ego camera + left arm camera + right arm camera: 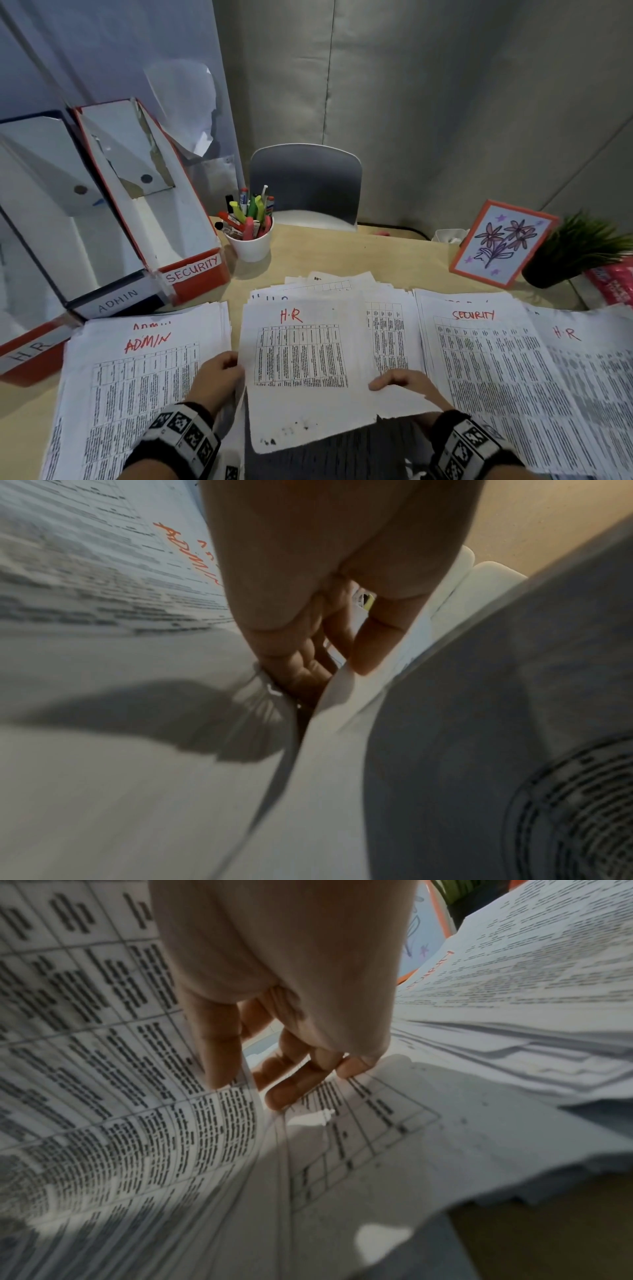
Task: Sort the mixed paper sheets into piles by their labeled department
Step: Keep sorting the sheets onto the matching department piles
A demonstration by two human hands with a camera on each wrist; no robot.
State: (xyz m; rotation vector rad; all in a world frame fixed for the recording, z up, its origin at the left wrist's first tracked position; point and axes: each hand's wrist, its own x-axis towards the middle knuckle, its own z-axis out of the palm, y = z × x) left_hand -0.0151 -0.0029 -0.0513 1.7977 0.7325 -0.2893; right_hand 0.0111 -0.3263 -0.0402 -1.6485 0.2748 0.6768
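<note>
Sheet (301, 356) marked H.R, thin and floppy, was pinched at its side edges by left hand (219, 377) and right hand (404, 383), above the pen cup's (251, 245) near pile; tearing was judged likely.

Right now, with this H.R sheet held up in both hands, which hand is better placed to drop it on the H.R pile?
Probably the right hand. It already pinches the H.R sheet at its right edge, and the H.R pile lies far right, beyond the SECURITY pile. The left hand sits beside the ADMIN pile, farther away.

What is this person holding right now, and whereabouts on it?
An H.R sheet: left hand pinches its left edge, right hand its lower right edge.
</note>
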